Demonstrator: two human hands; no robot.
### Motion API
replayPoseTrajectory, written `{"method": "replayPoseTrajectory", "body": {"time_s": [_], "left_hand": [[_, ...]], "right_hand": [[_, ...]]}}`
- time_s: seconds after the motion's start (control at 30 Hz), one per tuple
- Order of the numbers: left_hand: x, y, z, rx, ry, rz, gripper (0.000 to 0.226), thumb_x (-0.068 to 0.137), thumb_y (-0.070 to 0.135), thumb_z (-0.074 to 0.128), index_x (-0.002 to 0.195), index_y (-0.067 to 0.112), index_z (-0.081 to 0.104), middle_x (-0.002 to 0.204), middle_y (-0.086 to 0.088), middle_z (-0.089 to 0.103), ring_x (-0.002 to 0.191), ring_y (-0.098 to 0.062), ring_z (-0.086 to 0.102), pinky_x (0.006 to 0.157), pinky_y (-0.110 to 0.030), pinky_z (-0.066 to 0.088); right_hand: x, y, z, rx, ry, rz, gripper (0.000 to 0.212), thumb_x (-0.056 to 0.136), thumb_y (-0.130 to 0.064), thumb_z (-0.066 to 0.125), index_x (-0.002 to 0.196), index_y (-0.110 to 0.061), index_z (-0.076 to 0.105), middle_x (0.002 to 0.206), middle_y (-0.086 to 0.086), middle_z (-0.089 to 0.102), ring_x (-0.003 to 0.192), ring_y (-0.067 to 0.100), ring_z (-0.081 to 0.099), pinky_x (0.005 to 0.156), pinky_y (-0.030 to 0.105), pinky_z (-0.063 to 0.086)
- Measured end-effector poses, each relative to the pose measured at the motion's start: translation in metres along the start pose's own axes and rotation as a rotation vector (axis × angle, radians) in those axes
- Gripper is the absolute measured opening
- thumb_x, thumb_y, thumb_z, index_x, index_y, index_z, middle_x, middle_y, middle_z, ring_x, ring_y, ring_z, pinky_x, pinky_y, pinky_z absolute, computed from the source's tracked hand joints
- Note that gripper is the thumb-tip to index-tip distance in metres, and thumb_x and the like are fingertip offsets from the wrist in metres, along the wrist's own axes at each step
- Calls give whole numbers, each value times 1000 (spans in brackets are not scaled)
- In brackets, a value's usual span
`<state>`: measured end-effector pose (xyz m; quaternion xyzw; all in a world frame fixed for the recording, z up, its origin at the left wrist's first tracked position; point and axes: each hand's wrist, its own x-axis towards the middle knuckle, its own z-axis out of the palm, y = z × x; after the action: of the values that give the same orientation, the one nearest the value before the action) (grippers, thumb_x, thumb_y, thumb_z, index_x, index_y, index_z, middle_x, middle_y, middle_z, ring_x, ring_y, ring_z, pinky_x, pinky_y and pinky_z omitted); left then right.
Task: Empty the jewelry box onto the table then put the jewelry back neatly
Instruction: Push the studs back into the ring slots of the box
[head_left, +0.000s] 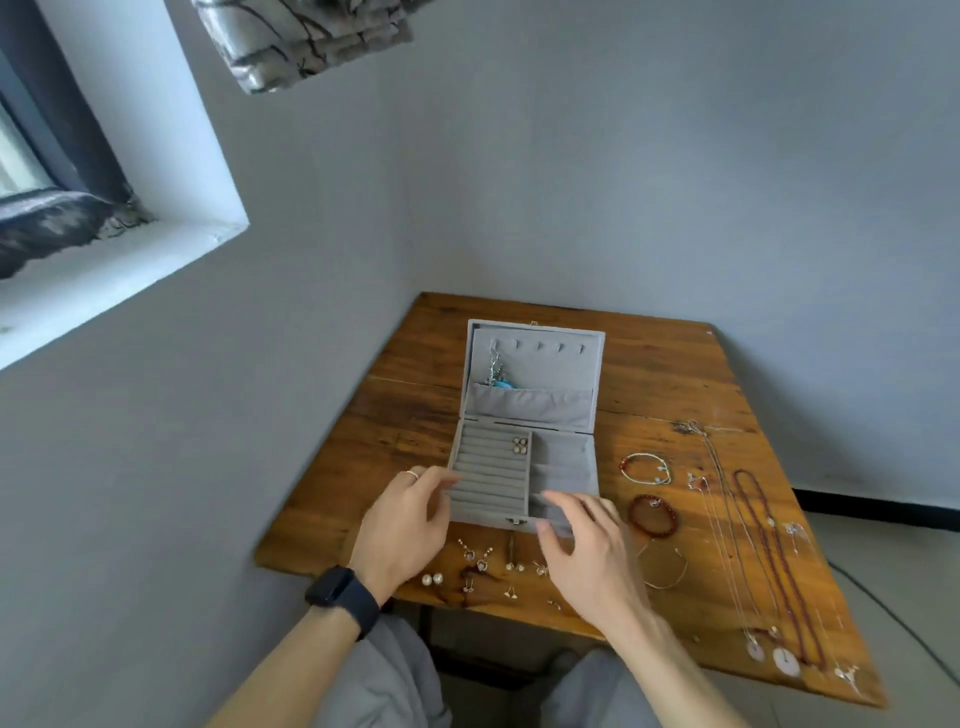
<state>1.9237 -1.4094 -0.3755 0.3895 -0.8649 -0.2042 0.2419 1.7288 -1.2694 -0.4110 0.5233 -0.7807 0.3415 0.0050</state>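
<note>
Earrings (488, 569) crowd table (649, 374) before jewelry box (524, 467).

Black smartwatch (342, 597), thin ring (412, 473), bare forearms, grey trousers (379, 680).

Both bare forearms reach forward from the bottom of the view, the knees in grey trousers below them. The left hand (402, 525) is palm down, fingers loosely curled and pointing right, a ring on one finger and a dark watch on the wrist. The right hand (582, 551) hovers palm down, fingers spread and open, gripping nothing, slightly blurred
</note>
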Motion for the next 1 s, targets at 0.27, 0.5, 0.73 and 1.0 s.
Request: {"method": "replayPoseTrajectory", "body": {"time_s": [0.27,0.5,0.73,1.0], "left_hand": [[-35,-23,12,-71,-128,-105,26,92,35,64,117,37,67,119,18,60,113,0,51,93,-18,43],[-32,-19,20,10,-100,-121,24,90,47,65,111,38,73,117,14,63,108,-4,51,94,-29,49],[-30,-21,21,34,-88,-140,27,89,53,65,111,39,73,114,15,62,109,-6,50,91,-31,50],[-30,-26,22,-44,-76,-150,17,90,50,63,99,41,73,102,21,63,101,-4,50,84,-27,48]], "right_hand": [[-15,-30,18,-96,-152,10,25,92,-45,64,114,-36,70,115,-19,69,105,3,56,87,19,45],[-12,-46,32,-227,-176,27,28,90,-53,63,112,-38,70,109,-18,70,101,7,60,83,27,47],[-12,-49,36,-235,-203,-40,18,94,-42,61,109,-38,71,109,-17,67,105,8,58,84,28,44],[-1,-52,18,-48,-173,-29,14,96,-36,62,107,-33,70,95,-13,69,87,3,60,67,8,44]]}}
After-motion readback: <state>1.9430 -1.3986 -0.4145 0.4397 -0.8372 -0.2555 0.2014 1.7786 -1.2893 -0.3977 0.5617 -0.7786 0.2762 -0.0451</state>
